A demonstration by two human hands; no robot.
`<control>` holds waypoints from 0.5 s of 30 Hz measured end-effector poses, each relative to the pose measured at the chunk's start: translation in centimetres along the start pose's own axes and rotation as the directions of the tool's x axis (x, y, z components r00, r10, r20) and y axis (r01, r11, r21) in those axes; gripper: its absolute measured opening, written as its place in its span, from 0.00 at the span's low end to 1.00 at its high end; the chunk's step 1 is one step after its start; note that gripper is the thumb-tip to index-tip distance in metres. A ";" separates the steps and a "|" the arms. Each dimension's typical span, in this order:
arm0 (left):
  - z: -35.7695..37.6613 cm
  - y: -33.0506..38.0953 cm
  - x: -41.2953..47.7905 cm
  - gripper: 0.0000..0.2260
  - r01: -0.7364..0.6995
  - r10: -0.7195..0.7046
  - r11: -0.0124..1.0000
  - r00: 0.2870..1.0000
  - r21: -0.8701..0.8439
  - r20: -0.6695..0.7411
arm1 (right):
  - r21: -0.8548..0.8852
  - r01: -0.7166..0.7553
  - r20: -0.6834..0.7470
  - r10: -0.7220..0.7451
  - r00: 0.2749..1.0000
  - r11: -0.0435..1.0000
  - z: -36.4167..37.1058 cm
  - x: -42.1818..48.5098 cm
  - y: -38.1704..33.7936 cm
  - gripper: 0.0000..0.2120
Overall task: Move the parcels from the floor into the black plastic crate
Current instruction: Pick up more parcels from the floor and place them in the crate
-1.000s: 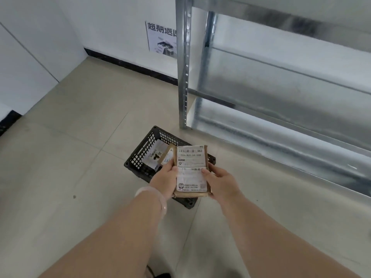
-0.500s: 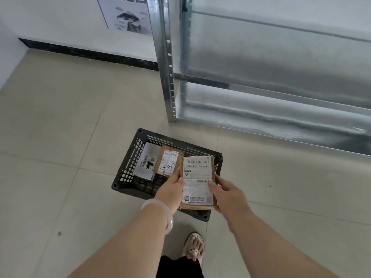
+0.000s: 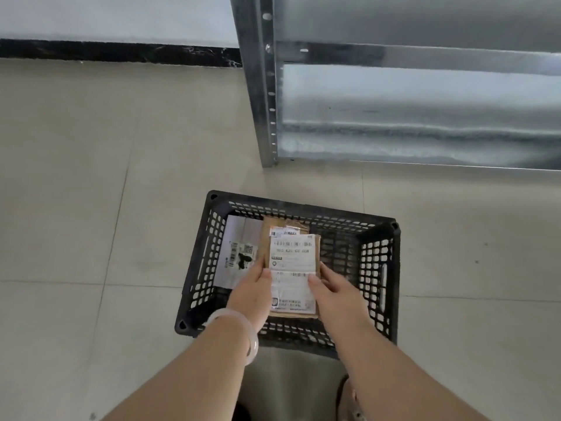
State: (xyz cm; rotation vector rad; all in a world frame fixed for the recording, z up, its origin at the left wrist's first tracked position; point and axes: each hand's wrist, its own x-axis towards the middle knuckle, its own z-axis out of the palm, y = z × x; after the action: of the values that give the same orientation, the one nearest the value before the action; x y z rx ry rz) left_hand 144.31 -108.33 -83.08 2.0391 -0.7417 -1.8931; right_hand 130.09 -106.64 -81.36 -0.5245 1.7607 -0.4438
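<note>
A black plastic crate (image 3: pixel 376 268) with perforated walls stands on the tiled floor right in front of me. Both hands hold a flat brown cardboard parcel (image 3: pixel 293 268) with a white shipping label, inside the crate's opening. My left hand (image 3: pixel 253 290) grips its left edge and my right hand (image 3: pixel 334 290) grips its right edge, thumbs on the label. Under it lie a white parcel (image 3: pixel 239 253) at the crate's left and another brown parcel (image 3: pixel 285 227) behind, partly hidden.
A metal shelving unit (image 3: pixel 268 86) stands just beyond the crate, its upright post near the crate's far side. A white wall with a black skirting board (image 3: pixel 121 53) runs at the back left. My foot (image 3: pixel 349 399) shows at the bottom edge.
The view has come closer and tilted down over the crate. Both hands have lowered the labelled brown parcel from above the crate's near rim into its opening.
</note>
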 end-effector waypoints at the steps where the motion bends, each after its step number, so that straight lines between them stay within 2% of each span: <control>1: -1.6 -0.3 1.1 0.17 -0.012 0.012 1.000 1.000 0.018 -0.016 | -0.008 0.007 0.008 -0.007 1.000 1.000 1.9 0.9 -0.2 0.18; 5: -7.0 -0.8 4.7 0.17 -0.077 0.107 0.978 0.983 0.192 -0.150 | 0.003 0.000 0.065 0.000 0.998 1.000 8.7 4.5 -1.3 0.18; 8: -9.0 -1.2 7.3 0.17 -0.082 0.137 0.970 0.961 0.227 -0.240 | -0.026 0.023 0.076 -0.021 0.997 0.999 12.3 7.2 -1.4 0.17; 15: -9.1 -2.2 10.7 0.17 -0.045 0.173 0.941 0.916 0.336 -0.362 | -0.095 -0.011 -0.003 0.011 1.000 0.995 14.9 10.6 -0.2 0.17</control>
State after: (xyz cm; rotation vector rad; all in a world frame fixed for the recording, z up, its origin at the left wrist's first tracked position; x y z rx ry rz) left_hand 153.82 -113.50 -92.20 2.4045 -1.0827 -1.3068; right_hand 142.26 -113.13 -93.35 -0.5809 1.7923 -0.3540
